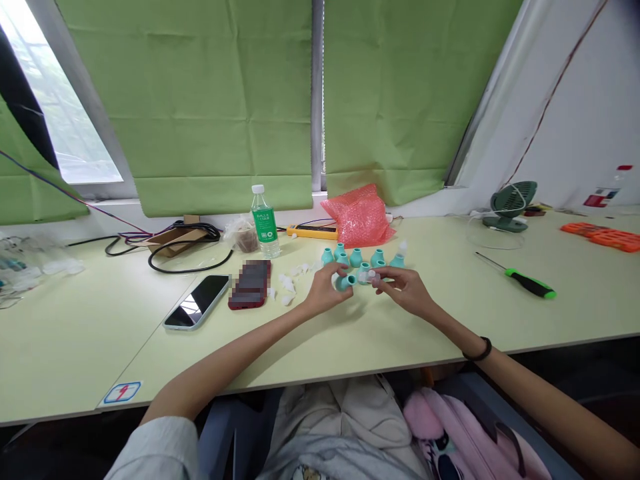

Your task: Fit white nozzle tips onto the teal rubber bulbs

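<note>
My left hand (pixel 325 291) is closed around a small teal bottle-shaped piece (pixel 345 283), its open neck tilted toward the right. Close beside it, my right hand (pixel 404 291) pinches a small clear, whitish piece (pixel 371 276) between its fingertips. Behind both hands, several more teal pieces (pixel 356 257) stand upright on the table with round openings on top. One teal piece (pixel 398 260) at the right end of the group has a translucent top. White scraps (pixel 287 283) lie left of my left hand.
On the table (pixel 320 353) are two phones (pixel 197 302), a water bottle (pixel 265 223), black cable (pixel 190 270), pink bubble wrap (pixel 361 217), a yellow tool (pixel 315 231), a green-handled screwdriver (pixel 530 283), a small fan (pixel 509 203) and orange parts (pixel 603 237).
</note>
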The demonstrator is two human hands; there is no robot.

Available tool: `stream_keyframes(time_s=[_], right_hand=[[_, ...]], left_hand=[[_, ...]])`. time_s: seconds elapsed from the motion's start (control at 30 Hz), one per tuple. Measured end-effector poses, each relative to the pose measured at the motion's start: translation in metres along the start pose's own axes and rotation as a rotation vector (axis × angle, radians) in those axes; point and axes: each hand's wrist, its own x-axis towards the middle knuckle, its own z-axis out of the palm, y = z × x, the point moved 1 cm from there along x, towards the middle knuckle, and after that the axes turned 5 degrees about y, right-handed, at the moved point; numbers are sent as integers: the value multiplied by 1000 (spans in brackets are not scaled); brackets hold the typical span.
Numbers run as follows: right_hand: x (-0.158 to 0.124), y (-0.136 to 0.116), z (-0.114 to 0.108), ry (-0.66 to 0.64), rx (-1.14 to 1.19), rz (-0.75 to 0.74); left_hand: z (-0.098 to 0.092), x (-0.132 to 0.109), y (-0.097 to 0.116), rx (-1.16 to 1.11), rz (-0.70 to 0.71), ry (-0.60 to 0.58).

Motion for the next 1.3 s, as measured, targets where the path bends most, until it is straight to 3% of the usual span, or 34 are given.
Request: stream_keyframes(time_s=[0.1, 0.23, 0.43, 0.57, 0.73, 0.87, 1.07, 1.17, 1.3], right_hand=[[-12, -9, 7, -61, -4, 4], [-23, -19, 20, -113, 71, 16], [-30, -28, 39, -201, 53, -28], [-31, -26, 42, -241, -98, -224], [-29, -25, 42, -333, -474, -644], [-26, -29, 44, -405, -690, -742], [-22, -30, 50, -389, -450, -606], [-19, -27, 53, -359, -277, -400], [-16, -23, 58, -424, -48, -41]], left_hand=[[-20, -18, 12, -80, -62, -84], [-42, -35, 20, -37, -133, -106], [-50, -41, 24, -60, -158, -186], [-46, -42, 19, -51, -208, -242], [-47, -42, 17, -70, -243, -304], [-50, -40, 16, -39, -238, -323], [-51, -40, 15, 25, -190, -303], [-52, -40, 16, 67, -172, -283], [-52, -40, 14, 140, -88, -291]])
